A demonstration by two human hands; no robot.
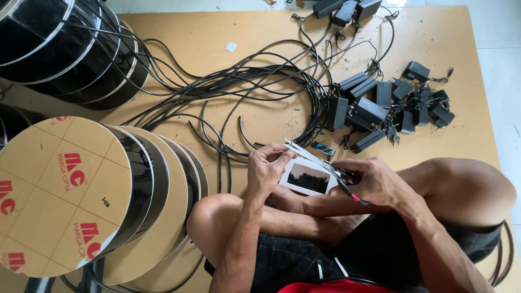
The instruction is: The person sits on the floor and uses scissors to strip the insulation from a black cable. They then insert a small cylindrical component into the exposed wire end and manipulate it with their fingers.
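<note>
A small assembly workshop is indicated, with work carried out at floor level. A brown board (217, 32) is laid over pale floor tiles (499, 54) as a work surface. Black power adapters (380, 103) are grouped on it, and black cables (244, 87) are spread beside them. Round mirrored discs (70, 184), backed with protective paper, are stacked at the side.

Left hand (269, 165) pinches with curled fingers just above the bent left knee (214, 209); right hand (374, 182) is closed in a grip to that knee's right.
</note>
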